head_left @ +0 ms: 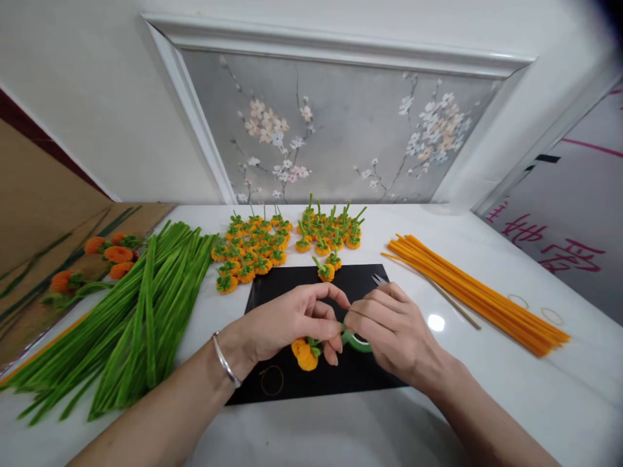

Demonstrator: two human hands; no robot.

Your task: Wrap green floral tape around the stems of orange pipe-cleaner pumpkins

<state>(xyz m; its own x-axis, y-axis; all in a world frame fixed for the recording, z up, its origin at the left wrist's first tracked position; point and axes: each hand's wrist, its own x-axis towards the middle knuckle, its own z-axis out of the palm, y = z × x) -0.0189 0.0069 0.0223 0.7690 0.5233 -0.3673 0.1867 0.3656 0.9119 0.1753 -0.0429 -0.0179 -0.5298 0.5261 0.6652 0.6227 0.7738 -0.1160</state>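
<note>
My left hand [294, 314] is closed in a pinch on the green stem of an orange pipe-cleaner flower [305, 355], whose head hangs below the fingers. My right hand [394, 324] is closed close beside it, its fingertips on what looks like green tape leading from a green tape roll [359, 345]. The roll is partly hidden under that hand. Both hands are over a black mat [265, 292]. The tips of a pair of scissors [379, 280] stick out behind my right hand. Two small orange flowers [326, 271] with green stems sit at the mat's far edge.
Green pipe cleaners [150, 318] lie in a heap at left, beside larger orange flowers [119, 253] on cardboard [29, 311]. Several finished small flowers [248, 250] stand at the back. Orange pipe cleaners [477, 292] and a thin stick [455, 303] lie at right.
</note>
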